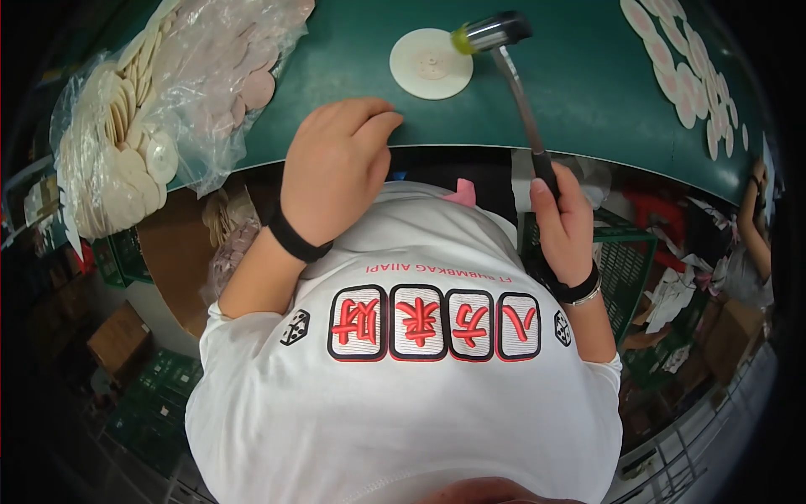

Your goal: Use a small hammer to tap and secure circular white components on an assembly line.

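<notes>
My right hand (564,223) is wrapped round the black grip of a two-faced mallet (519,92). The mallet's metal head has one yellow face and one black face, and it is raised with the yellow face over the right rim of a round cream-white disc (422,74). Whether that face touches the disc I cannot tell. The disc lies flat on the green tabletop (353,59) and has a small raised fitting at its middle. At the table's near edge, left of the disc and apart from it, my left hand (340,164) is curled closed. Anything in its fingers is hidden.
Clear plastic bags of cream discs (126,143) and pinkish discs (243,71) lie on the table's left. Several loose pink-and-white discs (684,71) spread along the right. Green crates (625,252) and cardboard boxes (126,336) stand below; another person's arm (751,218) shows far right.
</notes>
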The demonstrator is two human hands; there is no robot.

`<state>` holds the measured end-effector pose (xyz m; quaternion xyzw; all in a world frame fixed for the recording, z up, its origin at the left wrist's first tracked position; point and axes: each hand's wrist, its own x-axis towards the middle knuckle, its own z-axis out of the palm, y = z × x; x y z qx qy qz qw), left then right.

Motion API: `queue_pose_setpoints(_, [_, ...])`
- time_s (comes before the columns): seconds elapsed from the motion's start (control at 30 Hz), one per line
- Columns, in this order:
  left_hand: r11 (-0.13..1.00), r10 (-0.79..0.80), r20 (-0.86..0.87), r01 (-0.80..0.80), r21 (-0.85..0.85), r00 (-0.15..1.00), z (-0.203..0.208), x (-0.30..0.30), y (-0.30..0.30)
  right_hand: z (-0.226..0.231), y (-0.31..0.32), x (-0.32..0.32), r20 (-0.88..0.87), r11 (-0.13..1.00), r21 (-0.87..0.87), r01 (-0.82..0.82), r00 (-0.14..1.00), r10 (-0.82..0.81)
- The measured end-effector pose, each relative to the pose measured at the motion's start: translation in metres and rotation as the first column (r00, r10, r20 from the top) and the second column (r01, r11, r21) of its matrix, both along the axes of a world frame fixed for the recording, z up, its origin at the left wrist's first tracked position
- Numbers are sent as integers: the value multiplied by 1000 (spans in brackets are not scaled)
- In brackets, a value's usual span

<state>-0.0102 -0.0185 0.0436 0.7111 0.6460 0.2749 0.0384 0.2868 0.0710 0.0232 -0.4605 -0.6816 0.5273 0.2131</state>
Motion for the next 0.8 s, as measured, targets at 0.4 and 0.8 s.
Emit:
queue_pose_setpoints(0.4, [981,189,74,-184,-67,979,-3,-23,-35,10,4,-14,327,753,598,-273,941,81])
queue_pose_setpoints(0.8, [985,173,116,-172,-15,978,-17,-33,-31,14,-2,-13,443,769,536,-349,891,95])
